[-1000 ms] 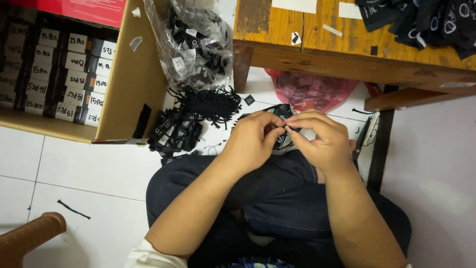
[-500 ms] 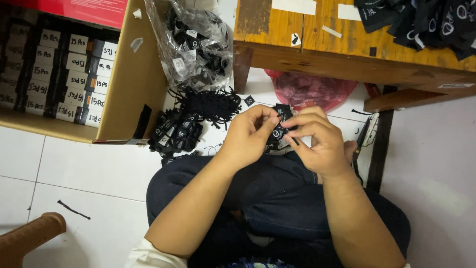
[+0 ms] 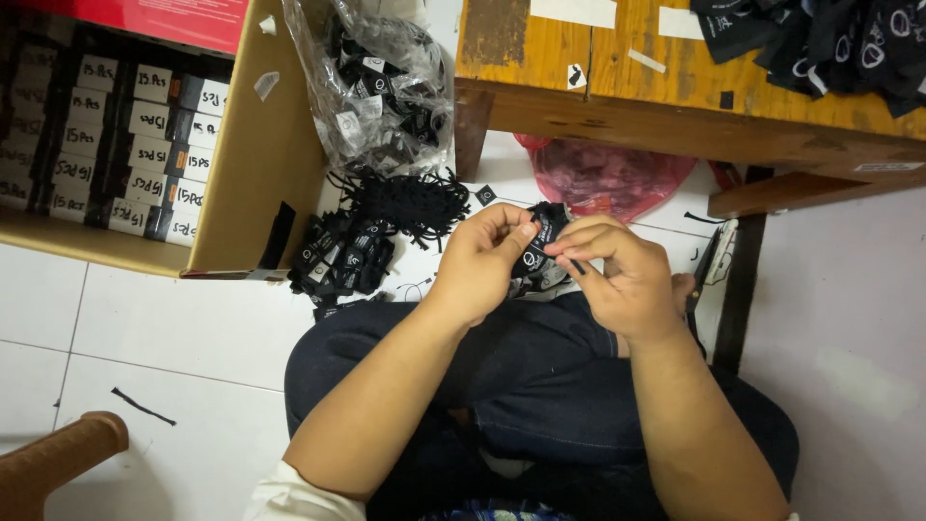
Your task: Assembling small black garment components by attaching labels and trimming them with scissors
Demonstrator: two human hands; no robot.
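A small black woven label (image 3: 536, 241) is pinched between the fingertips of the left hand (image 3: 484, 260) and the right hand (image 3: 617, 275), above the lap, near a pile of black labels (image 3: 347, 256) on the floor.

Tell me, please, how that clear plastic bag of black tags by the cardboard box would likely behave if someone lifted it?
The clear plastic bag looks thin and crinkled, so it would probably sag and change shape. Its contents seem small, loose black tags, likely light, shifting toward the bottom. The glossy film may be somewhat slippery.
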